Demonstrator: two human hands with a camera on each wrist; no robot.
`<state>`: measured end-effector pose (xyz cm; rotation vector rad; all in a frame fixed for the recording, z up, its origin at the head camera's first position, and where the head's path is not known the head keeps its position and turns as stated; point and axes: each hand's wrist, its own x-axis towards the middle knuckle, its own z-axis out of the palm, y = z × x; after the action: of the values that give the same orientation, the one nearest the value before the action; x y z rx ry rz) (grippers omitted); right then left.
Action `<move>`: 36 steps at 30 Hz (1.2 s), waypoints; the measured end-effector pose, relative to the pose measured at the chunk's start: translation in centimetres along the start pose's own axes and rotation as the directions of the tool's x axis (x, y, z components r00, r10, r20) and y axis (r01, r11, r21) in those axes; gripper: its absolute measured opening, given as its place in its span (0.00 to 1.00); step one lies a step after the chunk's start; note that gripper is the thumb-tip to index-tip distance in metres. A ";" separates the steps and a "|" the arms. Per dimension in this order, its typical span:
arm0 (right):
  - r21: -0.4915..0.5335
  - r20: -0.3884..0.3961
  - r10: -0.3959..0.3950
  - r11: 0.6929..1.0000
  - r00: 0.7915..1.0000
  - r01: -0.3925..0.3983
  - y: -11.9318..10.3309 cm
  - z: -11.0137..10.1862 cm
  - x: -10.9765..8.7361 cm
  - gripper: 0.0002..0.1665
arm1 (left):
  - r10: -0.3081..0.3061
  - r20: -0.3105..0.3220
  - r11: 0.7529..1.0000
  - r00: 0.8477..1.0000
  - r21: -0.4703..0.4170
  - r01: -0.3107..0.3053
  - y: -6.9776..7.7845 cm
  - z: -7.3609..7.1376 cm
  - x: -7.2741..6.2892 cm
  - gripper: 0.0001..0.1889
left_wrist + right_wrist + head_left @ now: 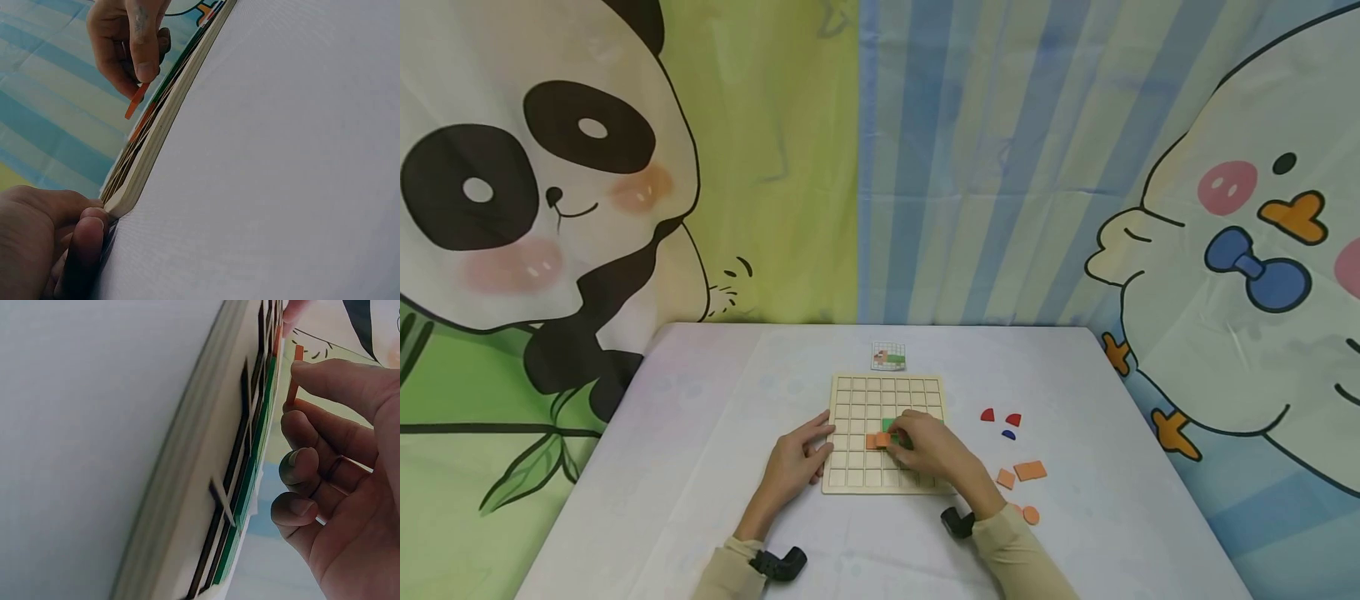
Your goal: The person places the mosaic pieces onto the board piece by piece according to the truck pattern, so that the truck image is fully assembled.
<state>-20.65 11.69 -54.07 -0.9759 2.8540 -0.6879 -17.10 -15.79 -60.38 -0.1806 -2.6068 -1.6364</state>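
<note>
The right hand (931, 447) pinches a little orange tile (882, 438), flat and thin with straight sides, in its fingers just above the wooden board (850, 480). The left hand (793, 457) touches the board's left edge, thumb and first finger apart. Wide white bench (662, 500) stretches out to the left; loose shapes (1030, 471) lie on the right.

High forward-down view, low wrist close-ups sharing board (847, 459)
</note>
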 end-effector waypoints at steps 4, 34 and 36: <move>-0.008 0.003 -0.018 1.000 1.000 0.018 -0.3 0.5 0.5 0.11 | 0.012 -0.008 1.000 1.000 0.004 -0.012 0.1 0.1 0.0 0.20; -0.077 0.061 -0.033 0.996 0.998 0.038 -2.5 1.8 2.9 0.12 | -0.010 0.014 1.000 1.000 -0.015 0.010 0.0 -0.2 0.1 0.20; -0.080 0.065 -0.023 0.996 0.998 0.028 -2.5 1.9 3.0 0.12 | -0.009 0.016 1.000 1.000 -0.016 0.010 0.0 -0.2 0.1 0.20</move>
<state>-21.30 7.41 -54.48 -1.0270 2.8380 -0.5363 -17.18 -15.93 -60.30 -0.1835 -2.6110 -1.6665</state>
